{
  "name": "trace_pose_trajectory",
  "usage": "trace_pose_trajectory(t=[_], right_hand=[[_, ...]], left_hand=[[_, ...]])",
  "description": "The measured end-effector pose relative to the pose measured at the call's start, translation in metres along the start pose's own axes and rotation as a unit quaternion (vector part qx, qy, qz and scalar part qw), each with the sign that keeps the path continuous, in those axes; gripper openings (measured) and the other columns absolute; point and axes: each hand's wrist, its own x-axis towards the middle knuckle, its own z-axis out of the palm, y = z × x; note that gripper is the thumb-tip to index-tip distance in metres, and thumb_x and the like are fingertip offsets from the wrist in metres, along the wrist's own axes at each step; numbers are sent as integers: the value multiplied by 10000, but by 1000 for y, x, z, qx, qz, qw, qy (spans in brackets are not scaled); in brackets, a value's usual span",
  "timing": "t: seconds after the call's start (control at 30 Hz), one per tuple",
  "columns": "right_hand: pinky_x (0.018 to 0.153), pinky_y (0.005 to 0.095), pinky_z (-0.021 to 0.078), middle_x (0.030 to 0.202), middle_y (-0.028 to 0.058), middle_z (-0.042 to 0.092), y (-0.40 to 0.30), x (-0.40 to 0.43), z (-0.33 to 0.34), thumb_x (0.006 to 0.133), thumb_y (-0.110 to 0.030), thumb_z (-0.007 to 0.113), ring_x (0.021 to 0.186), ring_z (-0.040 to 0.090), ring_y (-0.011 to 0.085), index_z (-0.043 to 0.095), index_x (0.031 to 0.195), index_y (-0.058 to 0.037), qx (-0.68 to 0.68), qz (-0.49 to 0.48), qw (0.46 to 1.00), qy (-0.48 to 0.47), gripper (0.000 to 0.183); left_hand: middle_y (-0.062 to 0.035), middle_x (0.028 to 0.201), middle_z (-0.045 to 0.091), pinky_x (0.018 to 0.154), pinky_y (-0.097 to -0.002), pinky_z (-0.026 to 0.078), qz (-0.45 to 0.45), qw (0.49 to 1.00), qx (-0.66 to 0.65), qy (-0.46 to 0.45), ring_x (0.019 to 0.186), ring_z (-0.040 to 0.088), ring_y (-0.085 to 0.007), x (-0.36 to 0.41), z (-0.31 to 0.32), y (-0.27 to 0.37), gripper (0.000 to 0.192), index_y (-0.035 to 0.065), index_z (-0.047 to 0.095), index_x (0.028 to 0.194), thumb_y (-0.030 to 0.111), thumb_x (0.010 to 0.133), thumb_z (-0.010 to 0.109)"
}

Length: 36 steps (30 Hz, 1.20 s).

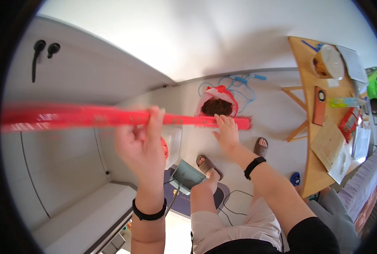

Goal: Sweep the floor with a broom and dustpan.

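A red broom (191, 120) is held up crosswise in front of me, its long handle blurred and running out to the left. My left hand (144, 143) grips the handle near the middle. My right hand (227, 130) has its fingers over the bristled head at the right end. Just beyond that head, on the floor, stands an open pink-and-red plastic bag (235, 98) with a dark brown clump (217, 107) inside. Below my left hand's side, a grey-green dustpan (188, 175) with a long handle rests on a dark mat (183, 198).
A wooden folding table (303, 177) on the right bears a lidded food tub (330, 63), papers (328, 146) and a red packet (349, 123). A blue skipping rope (239, 79) lies by the wall. Cables (229, 206) cross the floor. Another person's grey trousers (331, 212) show at lower right.
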Motion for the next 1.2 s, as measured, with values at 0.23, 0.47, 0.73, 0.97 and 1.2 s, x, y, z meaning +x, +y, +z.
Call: trace_pose_trajectory(t=[0.23, 0.47, 0.73, 0.97, 1.2], right_hand=[[714, 439, 461, 859, 112, 623, 37, 72, 36, 801, -156, 632, 805, 600, 317, 576, 916, -59, 101, -123, 987, 11, 161], [652, 438, 467, 791, 154, 615, 57, 115, 19, 848, -159, 591, 758, 599, 359, 566, 914, -43, 105, -212, 969, -76, 136], [649, 428, 465, 749, 172, 608, 57, 136, 48, 841, -145, 594, 716, 596, 357, 547, 879, 3, 166, -294, 938, -78, 160], [627, 429, 459, 738, 188, 613, 52, 148, 71, 845, -138, 573, 693, 597, 359, 544, 874, 14, 132, -338, 930, -59, 158], [688, 407, 483, 785, 198, 627, 42, 151, 77, 851, -129, 556, 755, 611, 354, 552, 899, 19, 162, -348, 922, -50, 155]], left_hand=[[-82, 929, 645, 793, -257, 478, 78, 995, 46, 29, 865, 616, -134, 48, 29, -58, 255, -4, 578, 1028, 220, 912, 606], [-146, 1263, 522, 1007, -373, 376, 169, 968, -42, -180, 1170, 506, -233, 20, 48, -184, 630, -2, 394, 1341, 403, 889, 568], [-174, 1162, 569, 944, -381, 421, 50, 914, 168, -365, 1108, 534, -309, -70, 79, -340, 709, 30, 438, 1311, 212, 708, 762], [-105, 913, 647, 734, -343, 503, -94, 909, 131, -385, 834, 634, -236, -81, 109, -395, 462, 24, 585, 1097, 150, 689, 761], [-79, 885, 649, 730, -299, 491, -72, 958, 18, -276, 816, 623, -178, -82, 117, -416, 310, -3, 592, 1056, 117, 788, 691]])
